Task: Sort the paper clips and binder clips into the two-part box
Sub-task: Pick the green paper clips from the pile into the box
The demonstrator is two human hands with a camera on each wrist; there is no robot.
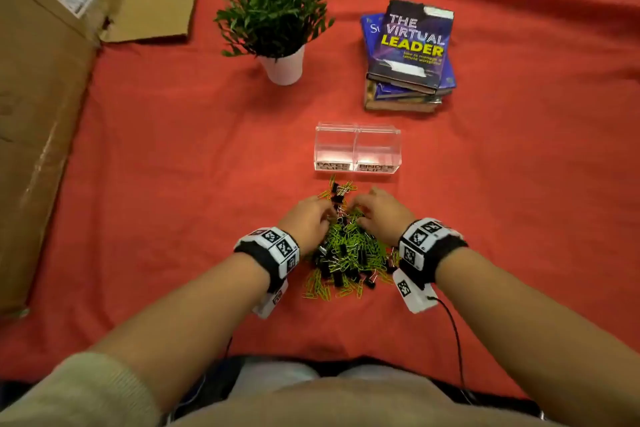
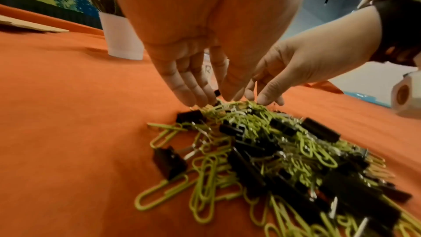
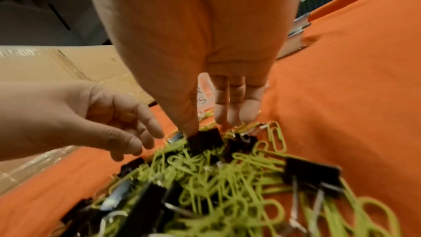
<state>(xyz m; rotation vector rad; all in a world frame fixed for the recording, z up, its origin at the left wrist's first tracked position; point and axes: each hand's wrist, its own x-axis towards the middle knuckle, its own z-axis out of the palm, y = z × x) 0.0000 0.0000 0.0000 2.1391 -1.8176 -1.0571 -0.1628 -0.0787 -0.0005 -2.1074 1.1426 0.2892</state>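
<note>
Low in the centre of the head view, a mixed heap of yellow-green wire paper clips [image 1: 349,246] and black metal binder clips [image 1: 341,276] lies on the red-orange tablecloth [image 1: 173,149]. It sits directly below the clear acrylic two-part box [image 1: 357,147], likely so that each clip needs only a short carry.

Both hands work the upper end of the heap. The left hand [image 1: 308,222] reaches down with its fingers nearly straight and close together, the tips touching the clips; I cannot tell whether it has caught one. In the right wrist view, the right hand [image 3: 205,51] has its thumb down on the black body of one binder clip [image 3: 206,141], with the other fingers hanging just above. This looks like the start of a pinch rather than a finished grip.

The box stands in the middle of the frame with its open top up. Its left half is labelled for paper clips and its right half for binder clips. Both halves appear empty, so the sorting seems barely begun.

Higher in the frame stand a green plant in a white pot [image 1: 277,14] and a stack of books [image 1: 408,55]. Flat brown cardboard [image 1: 45,97] fills the left edge.
</note>
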